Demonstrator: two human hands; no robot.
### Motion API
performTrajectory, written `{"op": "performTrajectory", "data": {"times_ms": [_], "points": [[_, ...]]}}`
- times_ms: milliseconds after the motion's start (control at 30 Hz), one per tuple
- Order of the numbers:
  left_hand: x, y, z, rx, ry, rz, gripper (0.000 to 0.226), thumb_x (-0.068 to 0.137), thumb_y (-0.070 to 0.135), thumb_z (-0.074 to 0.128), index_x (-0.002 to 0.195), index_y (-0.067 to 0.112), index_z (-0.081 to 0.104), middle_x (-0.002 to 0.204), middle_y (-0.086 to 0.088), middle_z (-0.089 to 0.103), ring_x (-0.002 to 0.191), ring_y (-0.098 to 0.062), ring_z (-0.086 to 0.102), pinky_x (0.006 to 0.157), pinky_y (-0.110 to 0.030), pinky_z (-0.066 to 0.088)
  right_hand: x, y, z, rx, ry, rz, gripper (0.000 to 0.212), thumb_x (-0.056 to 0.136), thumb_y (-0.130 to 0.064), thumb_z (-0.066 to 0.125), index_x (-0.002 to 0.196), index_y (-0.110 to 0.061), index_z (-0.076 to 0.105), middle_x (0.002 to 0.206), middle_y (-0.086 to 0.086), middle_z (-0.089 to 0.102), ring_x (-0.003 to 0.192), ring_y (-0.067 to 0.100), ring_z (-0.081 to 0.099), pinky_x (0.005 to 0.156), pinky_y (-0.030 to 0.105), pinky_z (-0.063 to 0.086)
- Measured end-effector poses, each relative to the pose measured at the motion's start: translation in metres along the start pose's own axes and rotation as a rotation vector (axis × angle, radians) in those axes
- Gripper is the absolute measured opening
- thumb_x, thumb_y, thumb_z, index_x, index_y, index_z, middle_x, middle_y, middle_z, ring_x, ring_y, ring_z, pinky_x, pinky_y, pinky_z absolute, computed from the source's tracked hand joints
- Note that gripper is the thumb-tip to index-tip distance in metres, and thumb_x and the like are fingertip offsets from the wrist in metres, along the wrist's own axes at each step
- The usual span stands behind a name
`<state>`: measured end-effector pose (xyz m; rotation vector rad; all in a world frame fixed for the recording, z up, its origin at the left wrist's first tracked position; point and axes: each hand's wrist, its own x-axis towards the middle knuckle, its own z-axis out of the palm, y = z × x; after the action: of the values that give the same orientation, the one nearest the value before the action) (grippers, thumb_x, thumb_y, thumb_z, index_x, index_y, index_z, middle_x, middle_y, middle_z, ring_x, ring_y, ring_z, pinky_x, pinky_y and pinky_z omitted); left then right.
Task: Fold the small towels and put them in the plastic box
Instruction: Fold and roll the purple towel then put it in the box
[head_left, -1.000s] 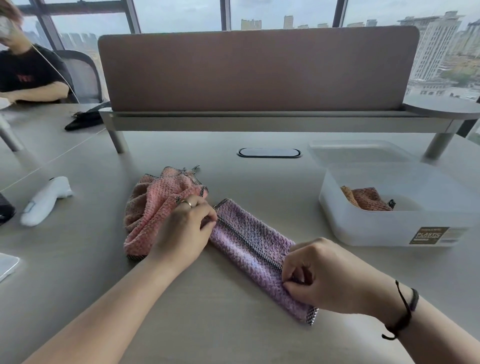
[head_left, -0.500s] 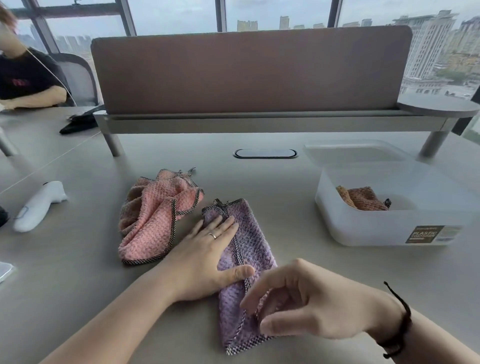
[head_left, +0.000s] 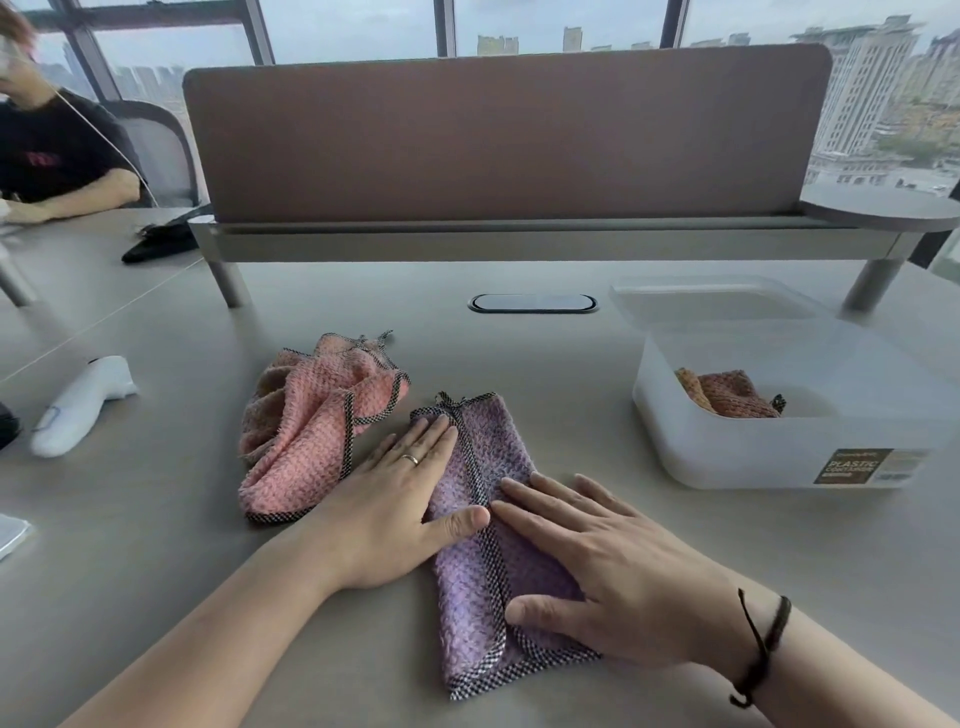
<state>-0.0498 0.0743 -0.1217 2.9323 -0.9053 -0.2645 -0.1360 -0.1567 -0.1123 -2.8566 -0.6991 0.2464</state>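
Purple towel (head_left: 485, 525) now under both flattened hands, right hand (head_left: 602, 566) no longer curled, fingers spread.

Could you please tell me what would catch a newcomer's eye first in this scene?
Both hands, left hand and right hand, press flat on a purple towel at the table's near centre. Just left lies a crumpled pink towel; at right, a plastic box holds an orange towel.

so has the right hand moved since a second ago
Yes. The right hand has left the purple checked-edge towel's near end and now lies flat on it, opened, nearer the pink crumpled towel.
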Motion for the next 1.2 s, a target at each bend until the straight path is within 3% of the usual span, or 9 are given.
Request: {"op": "performTrajectory", "data": {"times_ms": [233,433,567,667,733,833,967,1067,1200], "points": [[0.004,-0.002,-0.003,0.052,-0.051,-0.015,0.110,0.072,0.091,0.011,0.154,0.025,-0.018,0.159,0.011,-0.027,0.145,-0.005,-0.028,0.124,-0.035,-0.009,-0.003,0.012,-0.006,-0.011,-0.071,0.021,0.095,0.081,-0.085,0.031,0.153,-0.040,-0.011,0.157,-0.027,-0.022,0.140,-0.011,-0.028,0.121,0.025,-0.012],[0.018,-0.007,-0.002,0.003,-0.018,0.005,0.107,0.072,0.093,0.019,0.156,0.033,-0.012,0.161,0.015,-0.021,0.146,-0.003,-0.025,0.124,-0.039,-0.009,-0.006,0.019,-0.010,0.015,-0.142,0.017,0.099,0.079,-0.085,0.036,0.152,-0.042,-0.015,0.155,-0.029,-0.027,0.137,-0.011,-0.032,0.120,0.025,-0.016],[0.027,-0.007,-0.005,-0.064,0.179,0.044,0.092,0.076,0.088,0.033,0.154,0.043,0.015,0.164,0.016,-0.003,0.150,-0.004,-0.010,0.125,-0.039,0.003,-0.004,0.011,-0.003,-0.011,-0.084,0.070,0.096,0.080,-0.087,0.028,0.151,-0.042,-0.019,0.156,-0.025,-0.027,0.140,-0.005,-0.032,0.122,0.031,-0.013],[0.028,-0.004,-0.001,-0.062,0.484,0.128,0.074,0.081,0.080,0.042,0.140,0.036,0.051,0.158,0.012,0.033,0.147,-0.007,0.025,0.122,-0.040,0.024,-0.001,0.004,0.002,-0.014,-0.025,0.135,0.094,0.079,-0.088,0.019,0.151,-0.041,-0.018,0.158,-0.021,-0.026,0.143,0.000,-0.029,0.123,0.034,-0.010],[0.027,0.000,0.003,-0.143,0.548,0.176,0.066,0.084,0.074,0.046,0.131,0.030,0.062,0.150,0.010,0.047,0.141,-0.004,0.038,0.119,-0.043,0.031,0.000,0.002,0.003,-0.012,-0.004,0.170,0.095,0.078,-0.088,0.016,0.152,-0.039,-0.017,0.158,-0.020,-0.025,0.145,0.002,-0.028,0.123,0.034,-0.010],[0.018,0.006,0.006,-0.288,0.313,0.231,0.076,0.085,0.074,0.044,0.147,0.030,0.044,0.159,0.012,0.031,0.146,0.006,0.020,0.124,-0.037,0.018,0.000,0.004,0.004,-0.012,-0.002,0.174,0.098,0.076,-0.089,0.015,0.153,-0.037,-0.016,0.158,-0.019,-0.025,0.144,0.003,-0.028,0.123,0.035,-0.010],[0.011,0.007,0.008,-0.003,0.051,0.222,0.098,0.081,0.087,0.028,0.157,0.033,-0.004,0.163,0.021,-0.012,0.145,0.007,-0.020,0.124,-0.035,-0.004,-0.003,0.015,-0.002,0.016,-0.063,0.109,0.099,0.077,-0.089,0.029,0.152,-0.042,-0.015,0.157,-0.021,-0.028,0.141,-0.001,-0.033,0.123,0.036,-0.011],[0.011,0.009,0.006,0.048,-0.002,0.193,0.105,0.077,0.091,0.027,0.155,0.034,-0.014,0.160,0.023,-0.022,0.143,0.005,-0.027,0.124,-0.037,-0.007,-0.008,0.026,-0.010,0.121,-0.104,0.032,0.091,0.077,-0.081,0.049,0.148,-0.058,-0.002,0.158,-0.028,-0.021,0.140,-0.006,-0.032,0.121,0.032,-0.014],[0.009,0.010,0.003,0.086,-0.035,0.171,0.112,0.072,0.095,0.028,0.153,0.035,-0.019,0.158,0.023,-0.027,0.144,0.001,-0.029,0.124,-0.040,-0.008,-0.012,0.033,-0.021,0.290,-0.164,-0.067,0.073,0.079,-0.052,0.069,0.138,-0.066,0.028,0.157,-0.035,-0.005,0.142,-0.009,-0.024,0.121,0.030,-0.011]]}}
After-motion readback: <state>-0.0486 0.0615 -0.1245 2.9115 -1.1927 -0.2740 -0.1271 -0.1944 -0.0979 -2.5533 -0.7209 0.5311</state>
